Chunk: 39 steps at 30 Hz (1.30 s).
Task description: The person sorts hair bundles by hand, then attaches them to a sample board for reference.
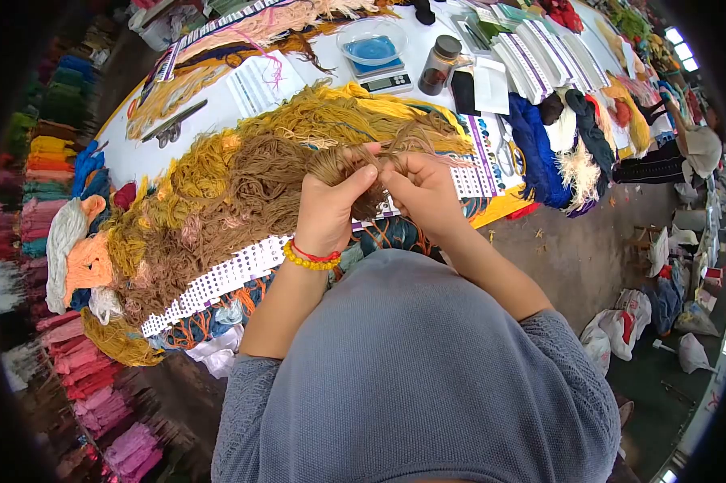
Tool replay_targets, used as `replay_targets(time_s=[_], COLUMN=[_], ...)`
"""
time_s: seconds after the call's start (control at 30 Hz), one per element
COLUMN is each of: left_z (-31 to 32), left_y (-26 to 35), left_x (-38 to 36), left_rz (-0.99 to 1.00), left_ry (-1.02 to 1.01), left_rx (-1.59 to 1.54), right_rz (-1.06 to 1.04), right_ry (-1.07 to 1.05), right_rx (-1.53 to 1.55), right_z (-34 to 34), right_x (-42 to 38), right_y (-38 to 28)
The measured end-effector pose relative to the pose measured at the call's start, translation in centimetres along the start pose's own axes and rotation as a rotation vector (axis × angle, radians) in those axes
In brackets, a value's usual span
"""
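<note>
My left hand (337, 191) is closed round a bundle of light brown yarn (336, 165), with a red and a yellow beaded bracelet on its wrist. Close beside it, my right hand (421, 191) pinches strands of the same yarn, its fingertips nearly meeting the left thumb. Loose ends stick up above the right fingers. Under and behind both hands spreads a large heap of brown yarn (258, 181), with mustard yellow yarn (323, 113) behind it. A printed sheet with rows of dots (218, 286) lies along the near table edge.
A digital scale (385, 83) bears a clear dish (371, 42), beside a dark-lidded jar (440, 64). Scissors (504, 157) and blue yarn (536, 153) lie at right. Dark shears (174, 122) rest at left. Another person (697, 149) stands far right. Bags (620, 326) lie on the floor.
</note>
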<state>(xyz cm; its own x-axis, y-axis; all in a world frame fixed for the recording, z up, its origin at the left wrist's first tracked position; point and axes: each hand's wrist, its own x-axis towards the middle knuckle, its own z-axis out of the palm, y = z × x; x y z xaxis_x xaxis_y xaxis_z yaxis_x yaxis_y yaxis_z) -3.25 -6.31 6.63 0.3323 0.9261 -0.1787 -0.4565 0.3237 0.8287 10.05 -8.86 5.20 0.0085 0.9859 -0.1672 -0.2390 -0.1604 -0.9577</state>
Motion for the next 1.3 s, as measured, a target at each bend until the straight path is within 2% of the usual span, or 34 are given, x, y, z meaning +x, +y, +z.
replay_targets(time_s=[0.07, 0.4, 0.5, 0.57, 0.7, 0.77, 0.9, 1.0, 1.1, 1.17, 1.2, 1.27, 1.3], left_z=[-0.2, -0.5, 0.0, 0.0, -0.2, -0.4, -0.2, -0.2, -0.4, -0.8, -0.9, -1.0, -1.1], left_y=[0.0, -0.2, -0.1, -0.3, -0.7, -1.0, -1.2, -1.5, -1.2, -0.9, -0.7, -0.4, -0.4], left_x=[0.0, 0.0, -0.2, -0.2, 0.0, 0.1, 0.2, 0.3, 0.3, 0.5, 0.5, 0.5, 0.6], left_rz=[-0.007, 0.033, 0.046, 0.096, 0.158, 0.197, 0.227, 0.237, 0.181, 0.034, 0.032, -0.104, -0.103], left_ry=[0.007, -0.015, 0.020, 0.014, -0.005, -0.003, -0.010, -0.001, -0.014, -0.080, -0.080, -0.096, -0.095], left_rx=[0.005, -0.016, 0.040, 0.114, 0.250, 0.366, 0.427, 0.416, 0.341, 0.179, 0.179, -0.055, -0.056], right_rz=[0.024, -0.049, -0.067, -0.110, -0.171, -0.328, -0.307, -0.381, -0.347, -0.090, -0.089, 0.108, 0.112], right_ry=[-0.054, -0.063, -0.014, 0.017, 0.074, 0.117, 0.097, 0.125, 0.101, 0.090, 0.091, -0.061, -0.067], right_rx=[0.020, 0.114, 0.041, -0.173, -0.317, -0.482, -0.485, -0.522, -0.511, 0.046, 0.046, 0.475, 0.415], right_z=[-0.4, -0.1, -0.1, -0.1, 0.2, 0.3, 0.0, -0.2, -0.2, 0.3, -0.1, -1.6, -1.9], right_x=[0.0, 0.1, 0.1, 0.2, 0.2, 0.2, 0.4, 0.5, 0.6, 0.6, 0.8, 1.4, 1.4], right_y=[-0.2, 0.1, 0.5, 0.6, 0.2, 0.2, 0.1, 0.3, 0.2, -0.4, -0.4, -0.1, 0.1])
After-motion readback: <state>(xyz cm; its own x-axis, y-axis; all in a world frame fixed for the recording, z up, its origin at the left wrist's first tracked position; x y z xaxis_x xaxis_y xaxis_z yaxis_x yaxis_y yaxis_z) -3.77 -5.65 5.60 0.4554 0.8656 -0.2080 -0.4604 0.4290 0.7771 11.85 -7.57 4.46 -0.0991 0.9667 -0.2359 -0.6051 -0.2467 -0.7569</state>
